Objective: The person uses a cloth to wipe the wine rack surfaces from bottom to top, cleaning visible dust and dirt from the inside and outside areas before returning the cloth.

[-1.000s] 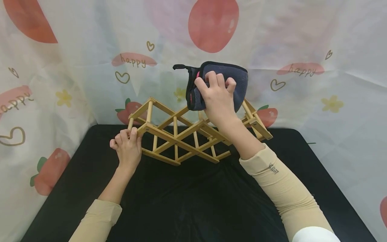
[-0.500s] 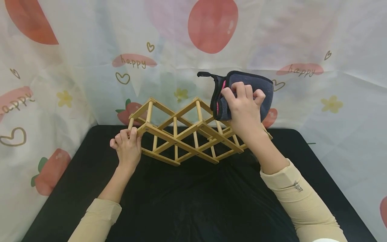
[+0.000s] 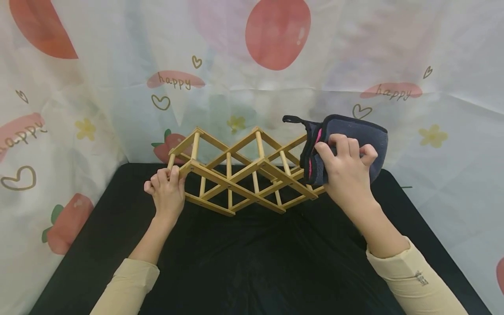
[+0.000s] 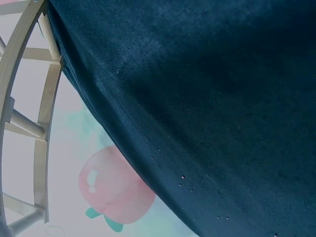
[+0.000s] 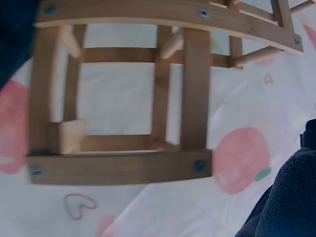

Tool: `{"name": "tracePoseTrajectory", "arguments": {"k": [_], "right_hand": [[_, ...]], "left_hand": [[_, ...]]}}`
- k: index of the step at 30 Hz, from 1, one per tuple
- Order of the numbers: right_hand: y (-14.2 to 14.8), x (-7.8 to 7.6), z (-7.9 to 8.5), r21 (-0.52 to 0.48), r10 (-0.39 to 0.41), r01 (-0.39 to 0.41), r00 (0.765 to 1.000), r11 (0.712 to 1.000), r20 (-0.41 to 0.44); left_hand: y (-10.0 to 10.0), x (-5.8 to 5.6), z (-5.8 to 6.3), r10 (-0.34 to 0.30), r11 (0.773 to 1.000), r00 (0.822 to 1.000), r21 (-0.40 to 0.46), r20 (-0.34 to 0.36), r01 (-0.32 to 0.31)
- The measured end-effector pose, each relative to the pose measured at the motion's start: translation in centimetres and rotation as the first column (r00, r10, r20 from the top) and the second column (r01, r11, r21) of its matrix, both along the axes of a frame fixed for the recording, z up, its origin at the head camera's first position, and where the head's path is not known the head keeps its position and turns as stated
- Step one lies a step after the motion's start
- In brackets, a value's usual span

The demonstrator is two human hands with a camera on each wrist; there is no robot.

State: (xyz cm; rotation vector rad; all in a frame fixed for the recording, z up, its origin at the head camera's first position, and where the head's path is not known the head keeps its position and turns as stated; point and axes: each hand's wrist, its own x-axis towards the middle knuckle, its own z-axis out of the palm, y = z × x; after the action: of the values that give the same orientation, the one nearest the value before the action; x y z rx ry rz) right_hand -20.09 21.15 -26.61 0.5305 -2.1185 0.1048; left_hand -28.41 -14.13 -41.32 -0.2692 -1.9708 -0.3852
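My left hand (image 3: 167,192) grips the left end of an expanding wooden lattice rack (image 3: 229,186), which looks like a folding wine rack. It stands spread out near the back of the table. My right hand (image 3: 348,177) holds a dark blue fabric mitt (image 3: 356,126) with black edging, a pink inner edge and a hanging loop. The mitt is in front of the rack's right end and hides it in the head view. Slats of the rack (image 4: 42,168) also show in the left wrist view, without the left hand. The right wrist view shows the rack's squared end (image 5: 118,169) and part of the mitt (image 5: 291,197).
A black cloth (image 3: 236,262) covers the table, with its back edge just behind the rack. A pale curtain (image 3: 220,35) printed with fruit, hearts and "happy" hangs behind and along both sides.
My right hand has moved right and downward with the mitt, away from the rack's middle, which is now uncovered. The left hand and the rack stay in place.
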Motion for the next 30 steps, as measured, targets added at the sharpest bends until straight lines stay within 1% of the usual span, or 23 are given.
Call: {"name": "tracePoseTrajectory", "arguments": {"k": [6,11,16,19,22,30], "right_hand": [[2.3,1.9,-1.7,-0.059,-0.027,0.028,0.999,0.998,0.019],[3.7,3.5,-3.5,-0.103,-0.047,0.054,0.996,0.993,0.077],[4.6,4.8,-5.5,-0.154,-0.061,0.078,0.992,0.985,0.110],[5.0,5.4,-6.5,-0.179,-0.066,0.087,0.991,0.980,0.121],[5.4,5.9,-7.4,-0.182,-0.066,0.091,0.988,0.979,0.138],[6.2,6.6,-10.5,-0.204,-0.065,0.099,0.984,0.974,0.167]], "left_hand": [[0.1,-0.1,0.0,0.010,1.000,1.000,-0.014,-0.018,-0.010],[0.0,0.0,0.0,0.012,1.000,1.000,-0.015,-0.016,-0.012],[0.0,0.0,0.0,0.010,1.000,1.000,-0.008,-0.016,-0.010],[0.0,0.0,0.0,0.011,1.000,1.000,-0.009,-0.012,-0.011],[0.0,0.0,0.0,0.014,1.000,1.000,-0.007,-0.011,-0.014],[0.1,0.0,0.0,0.008,1.000,1.000,0.003,0.011,-0.008]]}}
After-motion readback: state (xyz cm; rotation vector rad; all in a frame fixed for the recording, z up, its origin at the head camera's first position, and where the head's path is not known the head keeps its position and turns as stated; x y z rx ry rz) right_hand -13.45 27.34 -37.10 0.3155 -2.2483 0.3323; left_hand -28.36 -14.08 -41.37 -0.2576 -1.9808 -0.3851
